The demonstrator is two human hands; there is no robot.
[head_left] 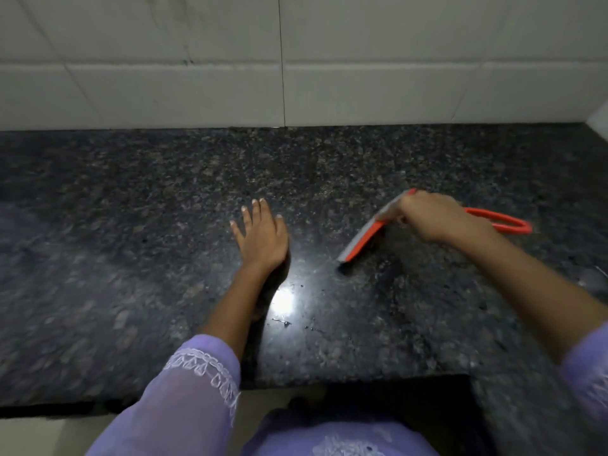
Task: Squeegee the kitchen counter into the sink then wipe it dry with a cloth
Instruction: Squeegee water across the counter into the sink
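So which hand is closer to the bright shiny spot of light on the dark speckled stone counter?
Left. The left hand lies flat just above the glare spot; the right hand, gripping the orange squeegee, is farther right.

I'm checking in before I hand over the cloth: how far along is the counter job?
Squeegee stage, under way. The right hand holds the orange squeegee with its blade on the counter; the left hand rests flat. Droplets remain near the front edge. No cloth is in view, so the drying is left.
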